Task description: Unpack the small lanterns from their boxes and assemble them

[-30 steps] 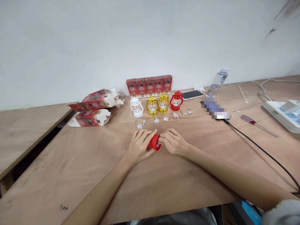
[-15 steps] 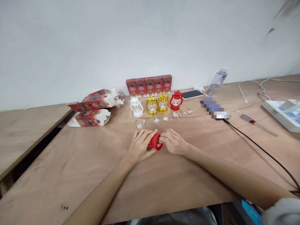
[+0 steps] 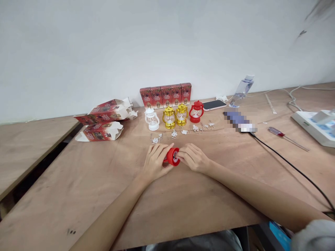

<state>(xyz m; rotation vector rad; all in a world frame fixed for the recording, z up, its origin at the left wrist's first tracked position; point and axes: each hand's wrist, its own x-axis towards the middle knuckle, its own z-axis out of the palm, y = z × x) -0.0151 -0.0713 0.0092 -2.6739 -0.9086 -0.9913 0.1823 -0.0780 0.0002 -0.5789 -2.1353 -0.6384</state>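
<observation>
A small red lantern lies tipped on its side in my left hand, its round base facing right. My left fingers wrap around its body. At the base's opening, the bent fingertips of my right hand are pressed together; what they pinch, if anything, is hidden. Beyond my hands lie several wire hooks with small white pieces in a row. Behind them stand a white lantern, two gold lanterns and another red lantern, all upright.
Several red boxes line the wall. Opened cartons lie at left. Toward the right are a phone, a tilted water bottle, a blurred-out phone on a black cable, a screwdriver and a power strip.
The red lantern's base has turned slightly and shows more of its inside. My right fingertips remain at the opening. The view has shifted a little.
</observation>
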